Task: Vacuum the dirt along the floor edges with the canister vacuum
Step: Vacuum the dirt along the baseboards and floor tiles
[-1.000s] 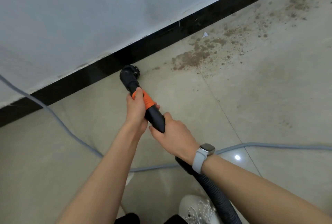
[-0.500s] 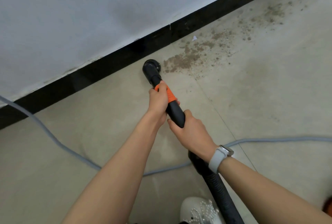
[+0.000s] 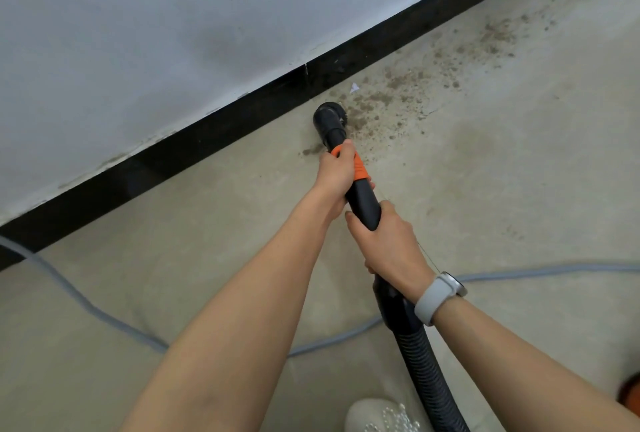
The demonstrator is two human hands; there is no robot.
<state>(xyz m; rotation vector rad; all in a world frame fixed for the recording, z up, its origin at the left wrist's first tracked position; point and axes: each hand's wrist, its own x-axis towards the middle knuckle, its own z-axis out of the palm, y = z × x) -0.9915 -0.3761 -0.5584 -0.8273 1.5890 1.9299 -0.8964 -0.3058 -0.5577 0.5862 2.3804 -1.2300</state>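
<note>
Both hands are wrapped tight around the black plastic vacuum wand with an orange collar (image 3: pixel 358 185): the left hand (image 3: pixel 336 177) grips forward over the orange band, the right hand (image 3: pixel 389 244) holds the rear of the tube just above where the black ribbed hose (image 3: pixel 424 362) joins. The round black brush nozzle (image 3: pixel 329 118) sits on the beige tiled floor (image 3: pixel 519 189), just beside the black skirting board (image 3: pixel 214 140), at the near edge of a trail of brown crumbly dirt (image 3: pixel 398 99) that runs on along the wall to the right. To do this well, I would keep the bristles flat on the tile and draw the nozzle slowly rightward through the patch, hugging the skirting so grit in the seam lifts. The small white paper scrap (image 3: pixel 354 87) may need a direct pass. The grey power cable (image 3: pixel 104 313) trails behind and should stay out from underfoot.
</note>
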